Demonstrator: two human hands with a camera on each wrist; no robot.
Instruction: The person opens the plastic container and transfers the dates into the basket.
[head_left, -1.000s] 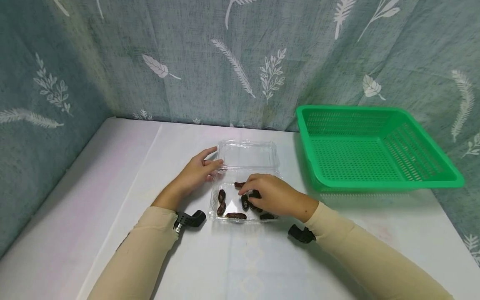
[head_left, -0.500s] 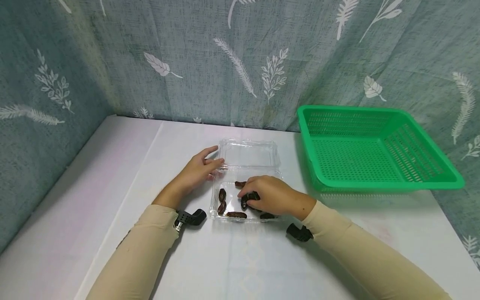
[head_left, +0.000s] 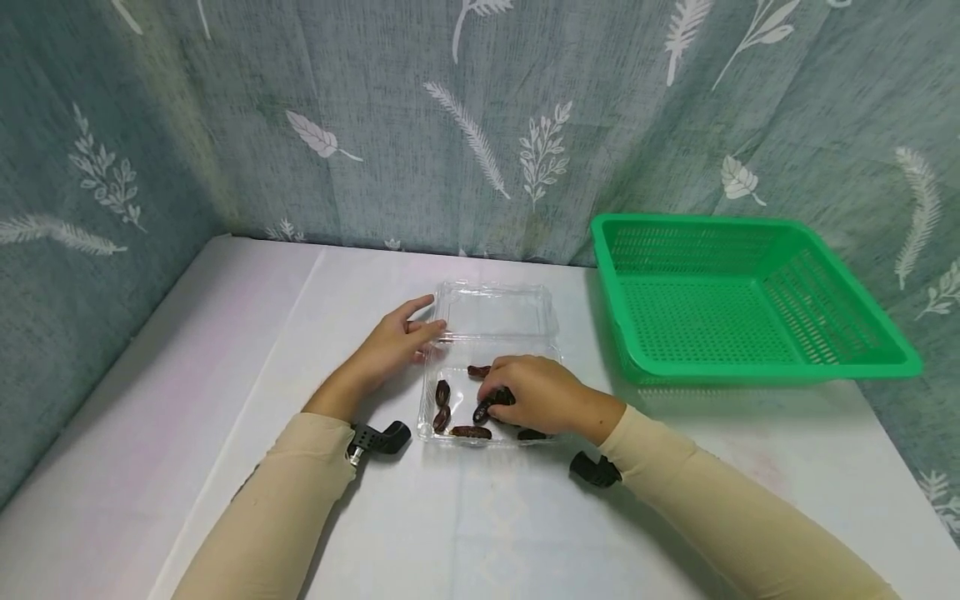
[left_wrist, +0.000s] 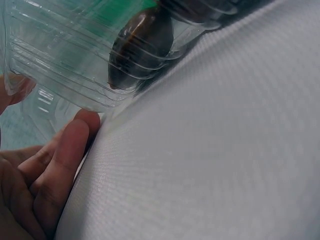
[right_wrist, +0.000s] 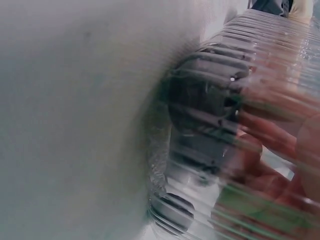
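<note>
A clear plastic clamshell container lies with its lid folded back, holding several dark brown, wrinkled dates. My left hand holds the left side near the hinge; in the left wrist view its thumb laps the rim and the fingers sit low against the outside. My right hand reaches into the tray, thumb and fingertips pinching a dark date near the middle. Two dates line the left wall, one date lies along the front. Another date shows behind the right fingers, and one more at front right.
A green slotted plastic basket stands at the back right of the white-covered table. Leaf-patterned curtains close off the back and left. Black wrist camera mounts jut below both sleeves.
My right hand has shifted slightly left within the tray, and the date at its fingertips has moved left and now lies slanted. The left hand keeps its place on the container.
</note>
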